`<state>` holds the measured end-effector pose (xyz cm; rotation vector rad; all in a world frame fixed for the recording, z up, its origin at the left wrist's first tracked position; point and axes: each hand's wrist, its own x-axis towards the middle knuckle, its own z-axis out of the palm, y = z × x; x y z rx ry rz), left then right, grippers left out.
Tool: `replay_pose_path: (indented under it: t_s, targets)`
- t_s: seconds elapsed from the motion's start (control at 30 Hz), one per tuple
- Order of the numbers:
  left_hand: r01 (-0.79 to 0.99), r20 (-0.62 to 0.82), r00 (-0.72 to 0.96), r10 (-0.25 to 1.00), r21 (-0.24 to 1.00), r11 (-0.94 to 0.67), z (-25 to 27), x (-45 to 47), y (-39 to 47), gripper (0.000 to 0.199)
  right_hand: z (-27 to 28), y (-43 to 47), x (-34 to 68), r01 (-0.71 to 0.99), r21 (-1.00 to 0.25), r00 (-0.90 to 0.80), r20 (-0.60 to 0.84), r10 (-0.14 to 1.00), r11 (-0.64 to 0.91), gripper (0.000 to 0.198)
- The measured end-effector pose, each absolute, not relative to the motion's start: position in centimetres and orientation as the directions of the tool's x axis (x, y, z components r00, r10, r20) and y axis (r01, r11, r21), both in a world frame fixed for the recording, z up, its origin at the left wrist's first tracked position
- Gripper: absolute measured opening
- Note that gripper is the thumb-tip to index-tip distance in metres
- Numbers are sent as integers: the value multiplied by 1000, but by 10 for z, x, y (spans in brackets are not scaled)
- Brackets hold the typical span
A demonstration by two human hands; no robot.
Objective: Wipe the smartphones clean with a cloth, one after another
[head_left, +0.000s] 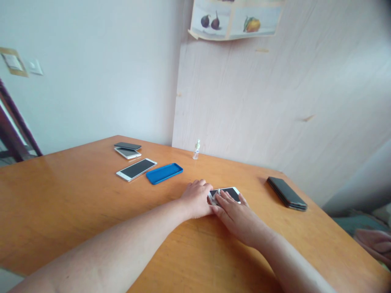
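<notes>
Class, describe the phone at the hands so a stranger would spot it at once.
On the table, look right of the blue case, slightly nearer. There the left hand and right hand touch a white phone. It is the only phone being touched.

Across the middle of the frame are two hands (196, 200), three white phones (136, 169), one blue case (164, 173), one white wad (215, 197) and one bottle (196, 151).

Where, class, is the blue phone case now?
In the head view, the blue phone case lies left of centre on the wooden table, just right of a white smartphone.
</notes>
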<state>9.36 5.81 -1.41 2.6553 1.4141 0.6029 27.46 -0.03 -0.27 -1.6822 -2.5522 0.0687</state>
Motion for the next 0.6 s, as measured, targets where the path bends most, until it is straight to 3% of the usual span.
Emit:
replay_pose_path:
  t_s: [0.1, 0.3, 0.37, 0.5, 0.6]
  targets:
    - [781, 308, 502, 808, 240, -576, -14, 93, 58, 50, -2, 0, 277, 912, -100, -397, 37, 917, 399, 57]
    - [768, 341, 501, 796, 249, -590, -15, 94, 58, 48, -3, 9, 299, 989, 41, -145, 26, 989, 143, 50]
    - [766, 351, 497, 794, 253, -591, -16, 94, 59, 51, 2, 2, 291, 983, 13, -182, 17, 983, 181, 51]
    - [768, 333, 500, 799, 255, -587, -16, 93, 59, 53, 15, -14, 272, 910, -100, -406, -15, 914, 402, 54]
    - [767, 318, 504, 803, 264, -585, -14, 93, 58, 52, 17, -14, 277, 913, -104, -398, -24, 917, 393, 52]
